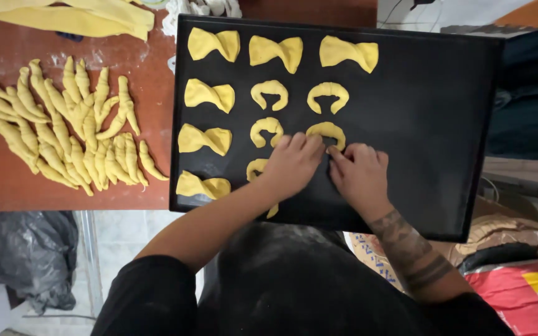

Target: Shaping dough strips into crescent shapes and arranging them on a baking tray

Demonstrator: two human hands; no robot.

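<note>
Dough everywhere: a black baking tray (443,124) carries bow-shaped pieces (213,43) along its nine and twelve o'clock edges and curved crescents (269,93) toward its centre. The left hand (292,163) and right hand (359,175) lie palm-down at the tray's six o'clock side, fingertips pinching the ends of one crescent piece (326,131) just at their twelve o'clock. At nine o'clock of the tray, a reddish-brown table (151,81) holds a heap of rolled dough sticks (63,124). A pale tiled floor (126,236) and dark plastic bag (29,255) lie at seven o'clock.
</note>
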